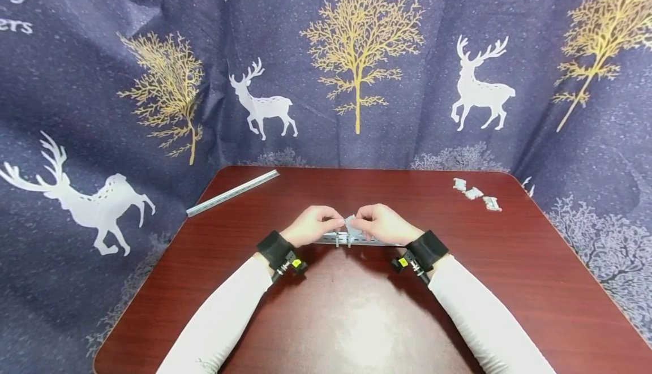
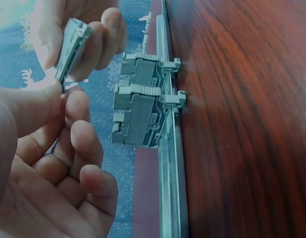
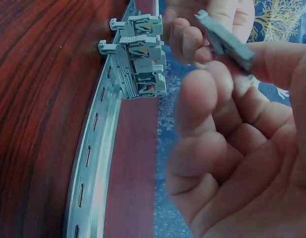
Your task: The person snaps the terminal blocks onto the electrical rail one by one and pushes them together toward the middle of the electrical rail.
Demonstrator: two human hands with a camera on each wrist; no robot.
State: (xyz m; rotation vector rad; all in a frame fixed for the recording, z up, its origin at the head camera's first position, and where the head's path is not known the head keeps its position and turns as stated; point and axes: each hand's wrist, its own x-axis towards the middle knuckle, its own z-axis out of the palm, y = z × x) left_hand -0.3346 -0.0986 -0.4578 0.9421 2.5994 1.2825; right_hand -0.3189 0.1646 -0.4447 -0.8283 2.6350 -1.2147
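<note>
Between my two hands, above the table, is a thin grey terminal block. My left hand pinches its lower end with thumb and forefinger, the other fingers loosely bent. The right hand grips the same block between thumb and fingers; its surface is partly covered by them. Just below lies a slotted metal DIN rail across the table. Two grey terminal blocks sit on it close together, the nearer one and its neighbour in the left wrist view.
A second slotted rail lies slanted at the table's back left. Toward the back right are three loose terminal blocks, one farthest back, one in the middle and one nearest. A patterned curtain hangs behind the table.
</note>
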